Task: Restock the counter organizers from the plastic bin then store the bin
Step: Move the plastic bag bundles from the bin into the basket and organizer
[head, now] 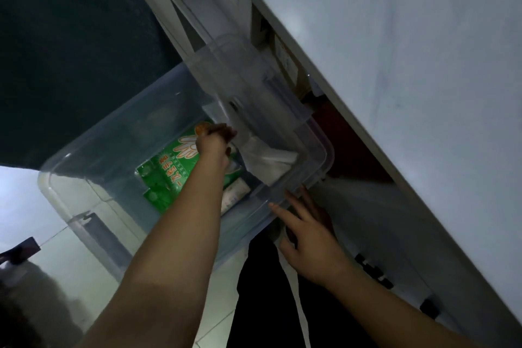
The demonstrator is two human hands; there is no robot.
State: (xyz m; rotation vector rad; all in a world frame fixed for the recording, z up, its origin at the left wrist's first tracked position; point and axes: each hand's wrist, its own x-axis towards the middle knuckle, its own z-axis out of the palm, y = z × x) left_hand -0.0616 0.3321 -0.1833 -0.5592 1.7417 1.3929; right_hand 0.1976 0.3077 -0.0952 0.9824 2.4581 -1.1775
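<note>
1. The clear plastic bin (93, 178) sits low on the floor (70, 277), beside the white cabinet (409, 93). In the picture it fills the centre and the 9 o'clock side. Its far corner goes under the edge of the cabinet.

2. Inside the bin lie green packets (166, 175) with printed letters, a white folded pack (271, 161) toward 3 o'clock of them, and a small pale box (236, 195) at the near wall. A second clear container (248, 87) leans over the bin at 12 o'clock.

3. The left hand (214, 141) reaches deep into the bin and its fingers close on something small at the top of the green packets; what exactly it holds, I cannot tell, the light is dim.

4. The right hand (308, 234) is open, fingers spread, and the fingertips touch the near rim of the bin at about 4 o'clock of the bin. It holds nothing.

5. The bin looks light and a bit flexible, with smooth walls which can slip. I judge that the best place to hold it is under the thick rim, with two hands on opposite sides.

6. The green packets seem soft and thin, so they probably bend; a pinch at one edge should be enough. The white pack looks soft also.
</note>
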